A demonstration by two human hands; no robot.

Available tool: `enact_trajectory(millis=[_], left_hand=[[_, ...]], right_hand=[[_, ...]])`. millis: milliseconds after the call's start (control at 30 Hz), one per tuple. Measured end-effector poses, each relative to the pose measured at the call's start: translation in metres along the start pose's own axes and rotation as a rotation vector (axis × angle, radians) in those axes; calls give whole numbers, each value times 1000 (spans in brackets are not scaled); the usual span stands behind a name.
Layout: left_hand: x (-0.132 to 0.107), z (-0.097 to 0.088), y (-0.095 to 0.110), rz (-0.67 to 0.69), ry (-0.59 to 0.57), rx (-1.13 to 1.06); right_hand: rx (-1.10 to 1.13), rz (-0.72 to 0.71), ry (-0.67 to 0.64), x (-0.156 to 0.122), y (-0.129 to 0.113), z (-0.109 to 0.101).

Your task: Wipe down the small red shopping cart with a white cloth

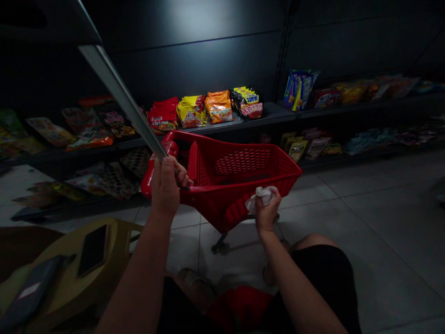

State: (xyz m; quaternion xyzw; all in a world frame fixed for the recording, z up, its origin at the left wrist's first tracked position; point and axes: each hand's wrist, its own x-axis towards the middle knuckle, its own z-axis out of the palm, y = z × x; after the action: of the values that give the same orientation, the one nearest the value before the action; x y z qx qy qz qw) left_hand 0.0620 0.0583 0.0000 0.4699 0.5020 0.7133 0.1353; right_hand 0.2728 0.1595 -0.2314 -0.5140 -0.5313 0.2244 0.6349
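Observation:
A red plastic shopping cart point(239, 162) with perforated basket walls stands in front of me. My left hand point(167, 188) is closed around the lower part of a grey metal bar point(121, 99), close to the cart's handle end. The bar slants up to a dark shape at the upper left. In my right hand point(267, 211) is a crumpled white cloth point(264, 195), held at the near outer side of the cart. Its fingers are curled into the cloth and partly hidden by it.
Behind the cart, a dark shelf point(278, 111) bears orange noodle packs point(219, 106), red packs point(163, 113) and other snacks. At the lower left, a yellow stool point(69, 287) holds a phone point(93, 250) and a dark flat object point(33, 287). Pale floor tiles point(347, 227) lie below.

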Motion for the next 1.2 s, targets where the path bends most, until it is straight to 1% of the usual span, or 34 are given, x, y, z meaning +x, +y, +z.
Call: enact_trajectory(millis=[67, 133, 167, 200, 233, 267, 300, 333, 433, 500, 533, 600, 667, 733, 767, 833, 900, 967, 1000, 1100, 1167, 1200], left_hand=[[0, 1, 0, -8, 5, 3], [0, 1, 1, -13, 3, 6], [0, 0, 2, -12, -1, 9], [0, 0, 3, -8, -4, 13], [-1, -1, 4, -8, -8, 18], [-1, -1, 5, -10, -10, 20], [-1, -2, 6, -15, -11, 22], [-1, -3, 7, -21, -12, 22], [-2, -4, 7, -32, -1, 15], [-2, -3, 6, -36, 0, 10], [-2, -2, 6, -36, -3, 11], [-2, 0, 6, -31, -12, 25], [-2, 1, 6, -32, -22, 30], [-2, 1, 5, -40, -23, 15], [-2, 1, 5, -44, -23, 7], [-1, 0, 4, -37, -27, 6], [0, 0, 3, -26, -31, 12], [0, -1, 3, -27, -29, 27], [0, -1, 3, -35, -26, 31], [0, -1, 3, -55, -4, 41], [0, -1, 2, -60, 23, 37], [0, -1, 2, -59, 31, 39]], right_hand=[[2, -51, -120, -26, -12, 12], [4, -176, -327, -51, -20, 19], [16, -240, -433, -58, -21, 20], [35, -284, -509, -61, -21, 19], [55, -306, -548, -58, -18, 16], [73, -308, -544, -50, -14, 12], [82, -293, -507, -39, -8, 6], [85, -260, -432, -24, -2, 0], [88, -92, -160, 16, 15, -15], [90, 57, -28, 25, 19, -16], [87, 99, 0, 22, 18, -14], [75, 84, -13, 5, 11, -5], [54, 13, -73, -17, -2, 9], [27, -11, -131, -33, -15, 21], [12, -3, -138, -36, -19, 25], [-5, 13, -100, -31, -22, 27], [0, 19, -45, -14, -17, 20], [25, 47, 11, 12, -5, 7], [48, 82, 59, 28, 3, -1], [119, 260, 236, 74, 23, -22], [141, 349, 277, 92, 28, -27], [142, 364, 263, 93, 28, -27]])
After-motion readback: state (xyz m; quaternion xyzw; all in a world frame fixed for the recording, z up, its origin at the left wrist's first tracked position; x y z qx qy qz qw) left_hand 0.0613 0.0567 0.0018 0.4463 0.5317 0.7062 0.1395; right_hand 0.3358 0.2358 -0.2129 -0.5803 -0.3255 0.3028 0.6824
